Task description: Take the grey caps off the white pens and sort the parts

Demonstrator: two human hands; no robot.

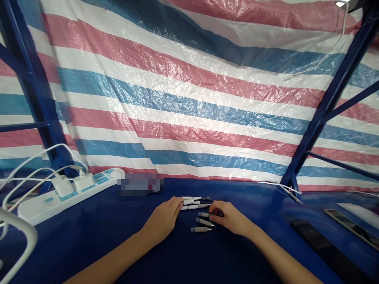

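Observation:
My left hand (165, 219) lies low over the table with its fingers extended, its fingertips touching the left ends of several slim white pen pieces (191, 201). My right hand (231, 217) is curled in a pinch at the right end of a short grey pen piece (203, 215), whose tip the fingers hide. Something dark (216, 212) shows between those fingers, too unclear to name. Nearer me lie two more short pieces, a tilted one (205, 222) and a level one (201, 229), each with a clear end at left and a pointed tip at right.
A white power strip (97, 182) with plugged-in chargers and cables stands at the left. A blurred-out item (139, 184) sits at the back. At the right lie a long dark object (322, 246) and a phone-like slab (352, 227) on the blue table (183, 260). Striped sheeting hangs behind.

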